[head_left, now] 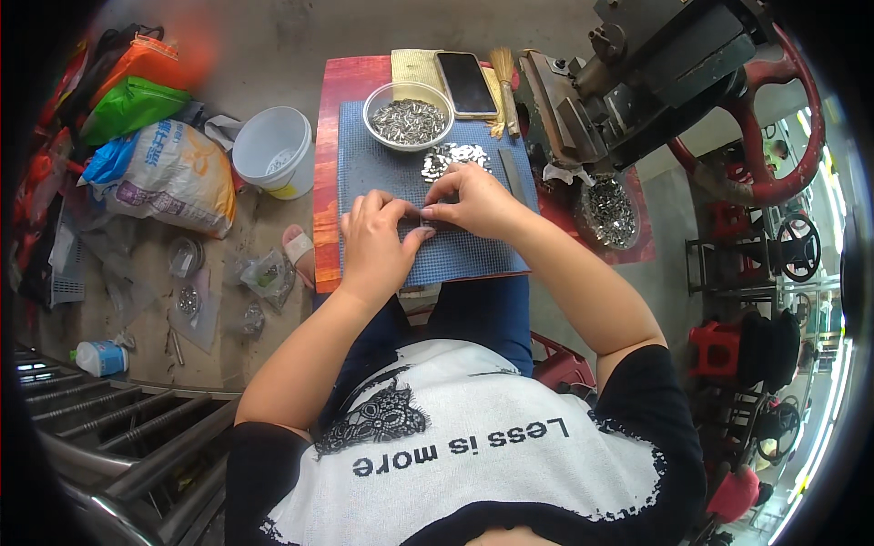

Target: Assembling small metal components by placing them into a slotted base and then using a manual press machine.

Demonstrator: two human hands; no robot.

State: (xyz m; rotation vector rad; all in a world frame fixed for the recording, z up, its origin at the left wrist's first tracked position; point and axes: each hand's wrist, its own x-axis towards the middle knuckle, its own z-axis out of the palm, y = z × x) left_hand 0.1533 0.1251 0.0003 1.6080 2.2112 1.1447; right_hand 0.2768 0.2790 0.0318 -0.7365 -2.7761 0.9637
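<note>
My left hand (373,238) and my right hand (475,202) meet over the blue grid mat (364,168), thumbs and forefingers pinched together. Something small and dark seems to sit between the fingertips; its kind is too small to tell. Just beyond my right hand lies a loose pile of short white and silvery pieces (453,160). Behind it stands a clear round bowl (403,146) filled with small metal pieces. A flat dark strip (512,175) lies on the mat to the right of my right hand.
A phone (466,84) and a straw hand brush (506,80) lie at the table's far edge. A heavy press (678,86) stands to the right, beside a tray of metal bits (608,214). Left on the floor are a white bucket (271,150) and sacks (164,173).
</note>
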